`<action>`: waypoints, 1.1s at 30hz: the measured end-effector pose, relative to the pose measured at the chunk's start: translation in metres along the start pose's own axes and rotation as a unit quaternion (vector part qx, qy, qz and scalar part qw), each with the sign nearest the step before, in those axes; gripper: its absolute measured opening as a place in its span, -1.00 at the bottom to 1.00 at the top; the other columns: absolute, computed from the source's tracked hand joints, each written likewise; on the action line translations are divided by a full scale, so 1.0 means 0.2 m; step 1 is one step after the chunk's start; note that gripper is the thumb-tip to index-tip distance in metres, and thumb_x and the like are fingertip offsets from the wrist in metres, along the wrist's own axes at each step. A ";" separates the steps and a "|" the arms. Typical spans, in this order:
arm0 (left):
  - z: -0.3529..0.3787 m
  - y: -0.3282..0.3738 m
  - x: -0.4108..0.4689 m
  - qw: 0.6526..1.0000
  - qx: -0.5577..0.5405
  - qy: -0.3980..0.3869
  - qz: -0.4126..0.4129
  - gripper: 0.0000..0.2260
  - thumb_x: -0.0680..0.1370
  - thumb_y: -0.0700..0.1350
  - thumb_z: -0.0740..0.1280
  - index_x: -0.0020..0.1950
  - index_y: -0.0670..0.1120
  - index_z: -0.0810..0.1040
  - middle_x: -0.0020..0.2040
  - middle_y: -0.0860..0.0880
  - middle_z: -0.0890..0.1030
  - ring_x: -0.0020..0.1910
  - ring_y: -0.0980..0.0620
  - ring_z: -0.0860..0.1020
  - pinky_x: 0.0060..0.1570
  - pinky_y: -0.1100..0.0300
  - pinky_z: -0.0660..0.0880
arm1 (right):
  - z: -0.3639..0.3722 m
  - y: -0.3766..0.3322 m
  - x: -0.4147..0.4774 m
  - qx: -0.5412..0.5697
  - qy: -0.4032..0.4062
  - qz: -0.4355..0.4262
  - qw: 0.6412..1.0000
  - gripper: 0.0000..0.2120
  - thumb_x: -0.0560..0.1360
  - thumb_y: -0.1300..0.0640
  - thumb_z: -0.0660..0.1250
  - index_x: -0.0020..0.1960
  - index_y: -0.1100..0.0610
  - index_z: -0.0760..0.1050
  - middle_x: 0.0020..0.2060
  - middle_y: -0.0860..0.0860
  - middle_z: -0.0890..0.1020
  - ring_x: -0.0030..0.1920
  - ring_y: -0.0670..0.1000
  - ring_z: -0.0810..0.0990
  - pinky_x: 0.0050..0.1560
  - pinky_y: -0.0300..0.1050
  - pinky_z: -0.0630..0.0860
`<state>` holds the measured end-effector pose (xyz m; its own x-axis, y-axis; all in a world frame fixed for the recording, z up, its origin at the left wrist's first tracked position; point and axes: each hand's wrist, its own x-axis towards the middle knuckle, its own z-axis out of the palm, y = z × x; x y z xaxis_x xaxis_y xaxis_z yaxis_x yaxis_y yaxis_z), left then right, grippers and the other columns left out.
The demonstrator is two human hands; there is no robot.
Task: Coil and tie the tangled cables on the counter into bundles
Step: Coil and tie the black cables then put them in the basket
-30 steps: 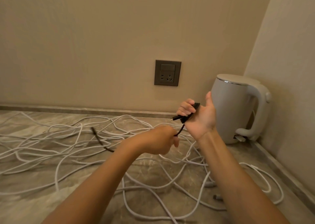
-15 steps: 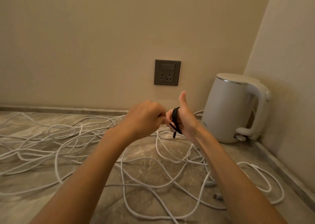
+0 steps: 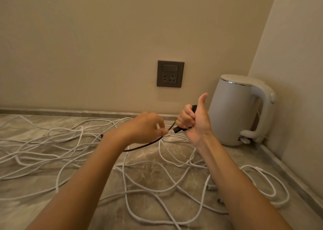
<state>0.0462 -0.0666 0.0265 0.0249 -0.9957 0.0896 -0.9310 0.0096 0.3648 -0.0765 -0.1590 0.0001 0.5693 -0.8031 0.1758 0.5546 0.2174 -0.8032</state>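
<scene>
Head camera view, looking down at a marble counter (image 3: 17, 215). Nearest lies a loose tangle of white cables (image 3: 125, 173), spread across the counter. Above it, both bare forearms reach forward. The left hand (image 3: 145, 130) pinches a thin black cable (image 3: 139, 146) between its fingertips. The right hand (image 3: 194, 123) has its fingers curled around a small coil of the same black cable, thumb pointing up. Behind stands a white kettle (image 3: 232, 110), with a grey wall socket (image 3: 170, 73) farther back.

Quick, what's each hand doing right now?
Left hand: pinching the black cable.
Right hand: gripping the same cable's coiled part, thumb up.
</scene>
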 end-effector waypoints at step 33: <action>0.18 0.19 0.04 0.783 -0.583 0.186 -0.113 -0.59 0.65 0.05 0.02 -0.25 -0.16 0.41 -0.62 -0.04 0.36 -0.68 0.03 0.32 -0.64 0.34 0.20 | 0.13 -0.03 -0.09 -0.017 -0.187 0.012 0.982 -0.25 0.33 -0.47 -0.21 -0.72 0.09 0.18 -0.78 -0.02 0.21 -0.71 -0.04 0.21 -0.58 -0.25 0.17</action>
<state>-0.0016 -0.0784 0.0070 0.4469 -0.8905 0.0850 0.0723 0.1307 0.9888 -0.0741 -0.1311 0.0168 0.7689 -0.5361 0.3484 0.5214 0.2105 -0.8269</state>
